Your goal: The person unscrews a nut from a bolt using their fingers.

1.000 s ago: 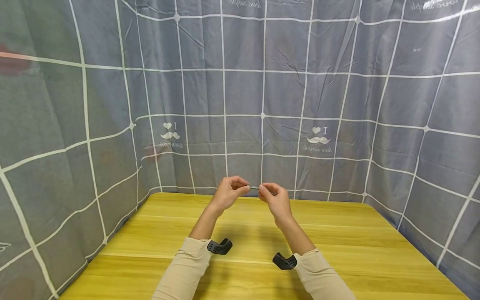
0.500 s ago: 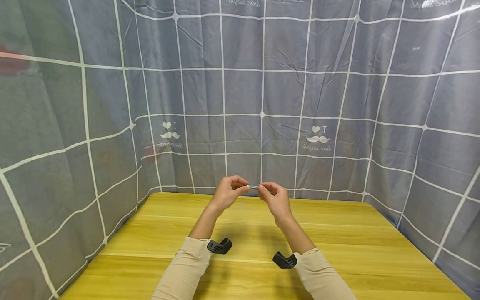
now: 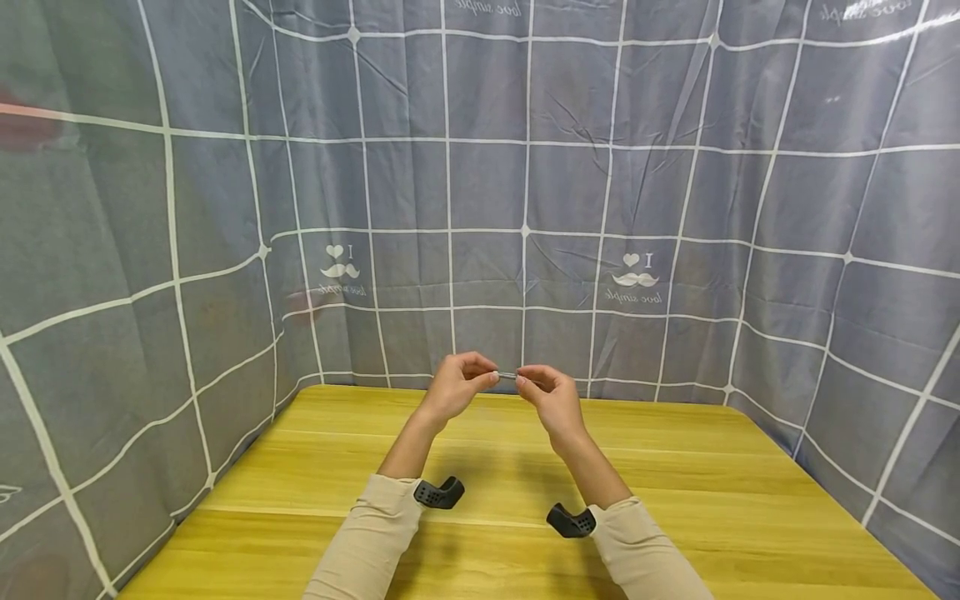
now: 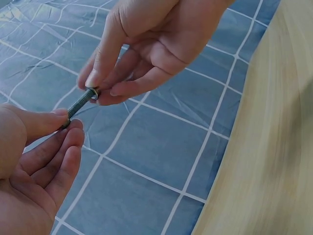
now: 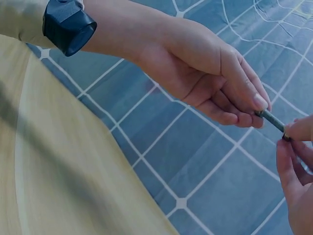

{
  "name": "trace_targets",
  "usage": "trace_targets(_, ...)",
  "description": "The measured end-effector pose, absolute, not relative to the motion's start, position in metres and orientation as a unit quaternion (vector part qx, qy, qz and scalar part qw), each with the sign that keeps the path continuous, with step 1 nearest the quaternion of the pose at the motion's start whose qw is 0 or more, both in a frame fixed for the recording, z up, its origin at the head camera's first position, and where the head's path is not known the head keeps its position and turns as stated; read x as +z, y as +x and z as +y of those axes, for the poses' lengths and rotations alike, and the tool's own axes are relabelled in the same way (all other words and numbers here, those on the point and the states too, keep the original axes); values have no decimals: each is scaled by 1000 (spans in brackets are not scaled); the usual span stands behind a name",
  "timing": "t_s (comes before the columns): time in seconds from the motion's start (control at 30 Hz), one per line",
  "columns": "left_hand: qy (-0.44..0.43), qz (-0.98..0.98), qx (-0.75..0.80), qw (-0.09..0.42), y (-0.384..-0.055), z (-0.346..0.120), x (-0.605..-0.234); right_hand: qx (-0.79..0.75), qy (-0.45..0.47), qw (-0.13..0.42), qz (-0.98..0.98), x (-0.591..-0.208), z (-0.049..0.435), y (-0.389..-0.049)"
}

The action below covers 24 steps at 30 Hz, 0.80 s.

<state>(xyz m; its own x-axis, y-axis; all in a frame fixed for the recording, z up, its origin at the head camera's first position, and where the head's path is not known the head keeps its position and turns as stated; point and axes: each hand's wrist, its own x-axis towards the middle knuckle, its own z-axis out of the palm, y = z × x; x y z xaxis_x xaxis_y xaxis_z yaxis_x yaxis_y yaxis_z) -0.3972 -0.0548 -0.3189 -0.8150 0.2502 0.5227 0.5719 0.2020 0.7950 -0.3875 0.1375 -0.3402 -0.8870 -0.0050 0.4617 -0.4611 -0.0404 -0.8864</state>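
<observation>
A threaded metal bolt [image 4: 79, 104] is held between both hands, above the far edge of the table in the head view. My left hand [image 3: 452, 387] pinches one end of it with thumb and fingertips; a dark end piece shows between them in the left wrist view. At the other end, thumb and fingers of my right hand [image 3: 555, 404] pinch around a small metal ring [image 4: 93, 92], which looks like a nut or washer on the thread. Bare thread shows between the two hands. Fingertips partly hide both ends.
The yellow wooden table [image 3: 480, 542] lies below the hands. A grey curtain [image 3: 487, 192] with white grid lines hangs behind it and along both sides. Black wrist cameras [image 3: 439, 493] are worn at both beige sleeve cuffs.
The right thumb and fingertips have shifted slightly at their end of the bolt. The left hand and the bolt stay in nearly the same place.
</observation>
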Motion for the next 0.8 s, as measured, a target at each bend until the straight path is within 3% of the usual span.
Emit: trace_targets(0.8,-281,-759,-571,141,-399,-58,-319,709,187,156,-662,-341,135,-388)
